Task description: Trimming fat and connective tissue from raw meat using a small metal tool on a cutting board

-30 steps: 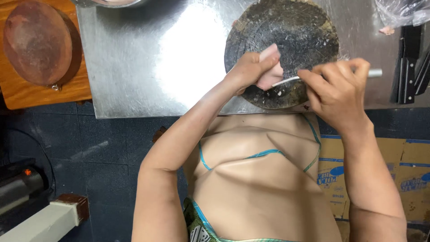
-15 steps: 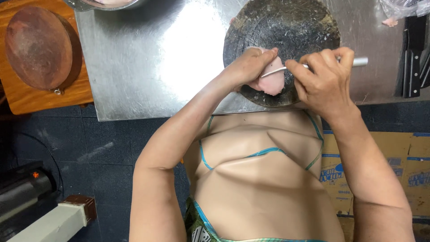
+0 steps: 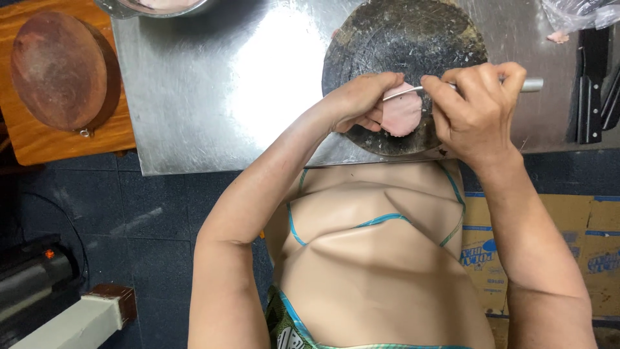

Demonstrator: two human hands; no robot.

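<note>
On round dark board (image 3: 400,39), left hand (image 3: 358,100) gripping smooth pink meat (image 3: 400,115), right hand (image 3: 475,103) clenching steel knife (image 3: 529,84).

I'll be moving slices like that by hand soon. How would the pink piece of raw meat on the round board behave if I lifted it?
The pink meat looks thin and soft, so it would likely flop and drape. Its moist sheen suggests it is slippery; the left hand pins it on the dark round board while the right hand works a knife. Probably light and easily torn.
</note>
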